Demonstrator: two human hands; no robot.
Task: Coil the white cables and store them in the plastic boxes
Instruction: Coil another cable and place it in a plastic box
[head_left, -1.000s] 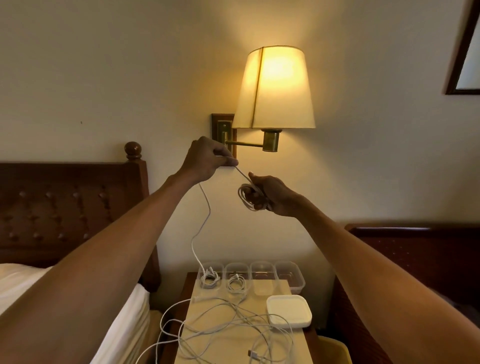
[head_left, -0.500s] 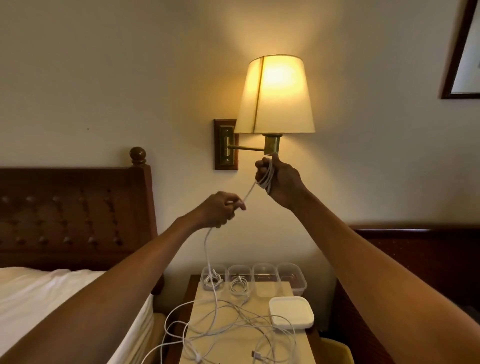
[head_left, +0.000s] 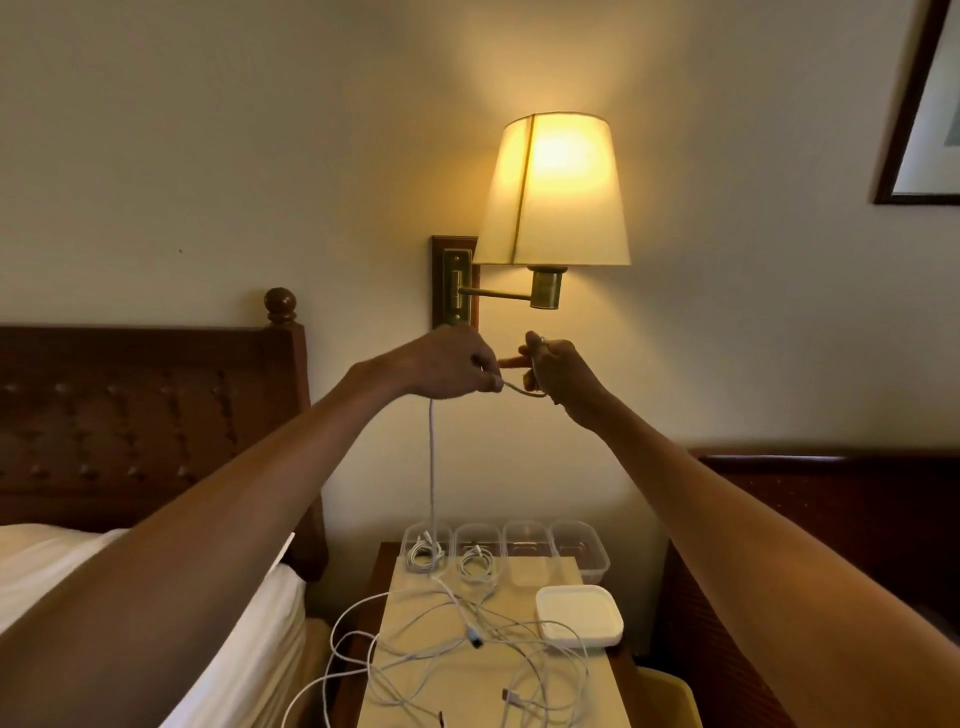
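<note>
Both hands are raised in front of the wall lamp, close together. My left hand pinches a white cable that hangs straight down to the nightstand. My right hand grips a small coil of the same cable, mostly hidden by its fingers. A short stretch of cable bridges the two hands. Several clear plastic boxes line the back of the nightstand; the two left ones each hold a coiled white cable. More loose white cables lie tangled on the nightstand top.
A white lid lies on the nightstand at the right. A lit wall lamp hangs just above the hands. A bed with a wooden headboard is at the left, another dark headboard at the right.
My right hand dropped from under the lamp and my left hand rose to meet it. The hanging cable now runs straighter, with less of it lying on the nightstand.
</note>
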